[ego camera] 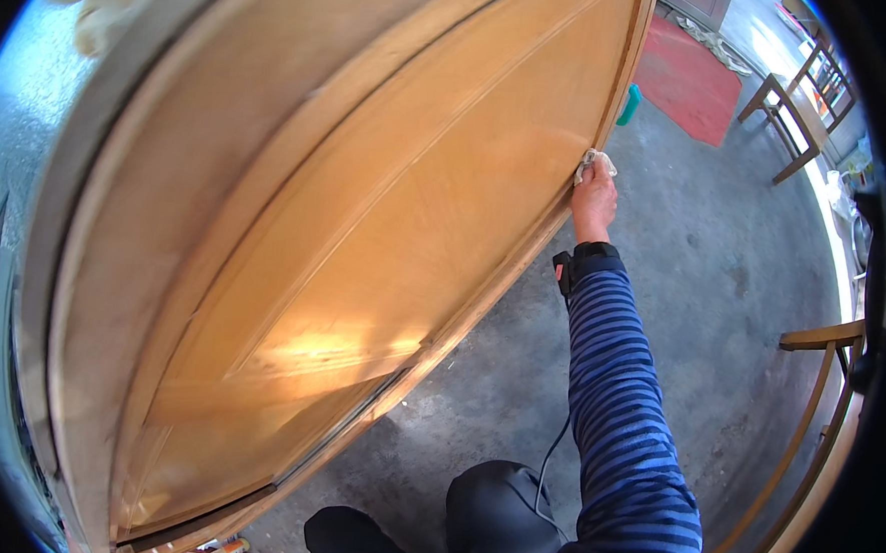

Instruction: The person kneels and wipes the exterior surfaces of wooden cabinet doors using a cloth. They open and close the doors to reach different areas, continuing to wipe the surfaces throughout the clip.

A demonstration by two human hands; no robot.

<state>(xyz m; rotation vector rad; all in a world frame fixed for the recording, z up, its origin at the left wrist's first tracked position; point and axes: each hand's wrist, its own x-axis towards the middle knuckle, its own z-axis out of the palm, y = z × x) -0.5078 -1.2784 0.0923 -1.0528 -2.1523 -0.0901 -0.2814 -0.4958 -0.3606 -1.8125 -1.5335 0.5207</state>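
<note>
A light-brown wooden cabinet (408, 222) fills the left and middle of the head view, its panelled front facing me. My right hand (594, 202) reaches far forward to its lower edge. Pinched in the fingers is a small crumpled whitish cloth (596, 164), pressed against the wooden rail (479, 308) below the panel. Dark gaps show along the rail nearer to me. A black band with a small box (567, 274) sits on my right wrist, and a thin cable (551, 462) hangs from it. My left hand is out of view.
Behind the cabinet edge a teal object (629, 104) shows. A red mat (686, 86) lies on the grey concrete floor (687, 214). One wooden chair (811, 134) stands at the far right, and part of another wooden chair (823, 340) is nearer. A bottle (226, 550) lies by the cabinet's bottom.
</note>
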